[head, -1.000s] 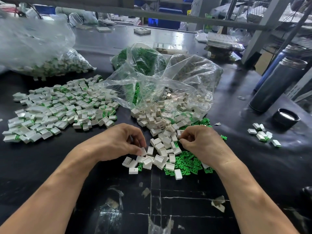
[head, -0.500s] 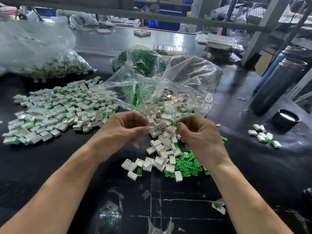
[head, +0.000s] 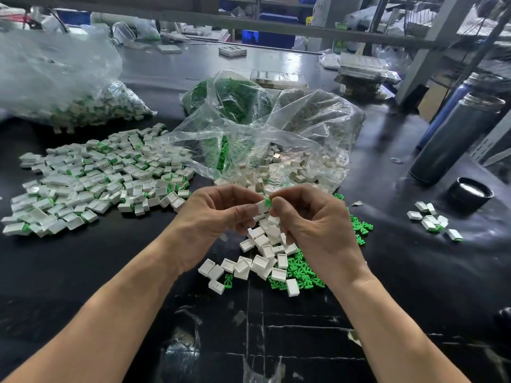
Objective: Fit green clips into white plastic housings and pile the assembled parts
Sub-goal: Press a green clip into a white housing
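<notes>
Pinching a white housing [head: 260, 207] in the left hand [head: 218, 214], a worker pressed a green clip [head: 267, 202], mostly hidden by the right hand [head: 312, 219], against it above the loose parts [head: 265, 255]

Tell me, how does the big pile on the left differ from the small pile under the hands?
The left pile is wide and holds white housings with green clips fitted; the near pile is small, with empty housings and loose clips lying beside them. The left pile lies apart from the hands; the near one sits beneath them. Both rest on the black table.
</notes>
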Demonstrator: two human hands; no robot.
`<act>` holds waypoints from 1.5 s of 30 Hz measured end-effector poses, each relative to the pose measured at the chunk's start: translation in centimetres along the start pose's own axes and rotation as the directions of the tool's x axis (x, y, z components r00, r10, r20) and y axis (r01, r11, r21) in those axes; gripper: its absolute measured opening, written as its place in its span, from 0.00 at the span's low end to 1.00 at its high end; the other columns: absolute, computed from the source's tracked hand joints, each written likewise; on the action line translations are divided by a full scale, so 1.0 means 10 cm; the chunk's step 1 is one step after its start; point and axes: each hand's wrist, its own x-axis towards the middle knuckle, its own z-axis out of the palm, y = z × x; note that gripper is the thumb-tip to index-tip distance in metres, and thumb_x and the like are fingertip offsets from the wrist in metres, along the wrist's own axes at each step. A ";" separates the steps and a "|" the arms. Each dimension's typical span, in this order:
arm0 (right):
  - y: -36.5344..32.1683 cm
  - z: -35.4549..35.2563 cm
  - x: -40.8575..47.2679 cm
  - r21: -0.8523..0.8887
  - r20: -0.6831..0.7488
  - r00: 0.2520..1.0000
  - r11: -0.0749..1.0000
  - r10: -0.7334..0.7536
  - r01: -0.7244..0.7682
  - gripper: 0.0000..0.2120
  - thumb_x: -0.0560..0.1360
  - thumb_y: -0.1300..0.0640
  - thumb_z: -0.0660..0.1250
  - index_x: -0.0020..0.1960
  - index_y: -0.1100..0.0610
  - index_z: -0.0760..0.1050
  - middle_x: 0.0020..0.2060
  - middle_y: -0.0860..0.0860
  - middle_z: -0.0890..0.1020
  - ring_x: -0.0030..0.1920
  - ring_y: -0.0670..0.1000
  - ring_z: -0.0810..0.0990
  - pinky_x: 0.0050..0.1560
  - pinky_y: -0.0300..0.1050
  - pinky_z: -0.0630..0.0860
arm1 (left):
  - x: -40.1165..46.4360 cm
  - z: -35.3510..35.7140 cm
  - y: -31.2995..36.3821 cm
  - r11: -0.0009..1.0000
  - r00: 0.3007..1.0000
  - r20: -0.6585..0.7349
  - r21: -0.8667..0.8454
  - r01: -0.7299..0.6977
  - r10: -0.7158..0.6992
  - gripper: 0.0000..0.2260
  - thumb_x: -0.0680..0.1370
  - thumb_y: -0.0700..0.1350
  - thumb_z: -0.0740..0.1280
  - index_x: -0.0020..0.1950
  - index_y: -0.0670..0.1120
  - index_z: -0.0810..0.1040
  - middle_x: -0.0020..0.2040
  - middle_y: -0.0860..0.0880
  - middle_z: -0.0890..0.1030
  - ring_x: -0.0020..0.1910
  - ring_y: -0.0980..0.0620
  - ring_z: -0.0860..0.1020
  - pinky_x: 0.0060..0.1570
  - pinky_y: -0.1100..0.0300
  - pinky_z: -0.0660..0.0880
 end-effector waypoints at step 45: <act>0.09 0.12 -0.06 -0.230 -0.083 0.996 0.973 -0.024 0.004 0.08 0.76 0.64 0.75 0.43 0.51 0.84 0.33 0.50 0.84 0.33 0.53 0.83 0.36 0.60 0.81 | -0.03 0.23 -0.03 0.937 0.965 -0.116 0.290 -0.193 0.234 0.11 0.72 0.26 0.73 0.42 0.41 0.85 0.32 0.50 0.83 0.30 0.55 0.77 0.32 0.61 0.77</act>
